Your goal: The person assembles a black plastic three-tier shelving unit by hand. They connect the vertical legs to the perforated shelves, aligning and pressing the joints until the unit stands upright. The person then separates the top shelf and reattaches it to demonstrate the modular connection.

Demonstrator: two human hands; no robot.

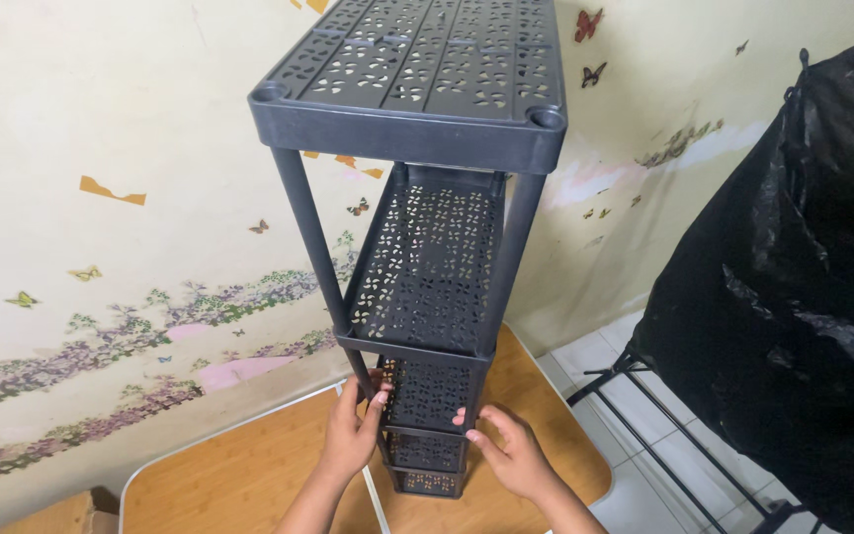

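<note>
top shelf of the dark grey plastic rack [417,69] is right up near the camera, the tiers drop away to the wooden desk [249,465]. left hand [353,435] is wrapped round a lower post, right hand [511,455] is loose, fingertips just touching the tier beside it. looks like steadying or seating the lower section; next move would want a firm two-sided grip. right of the hands, a black plastic bag [793,277] hangs on a metal frame. bit of cardboard box [51,514] far left, no labels visible.
</note>
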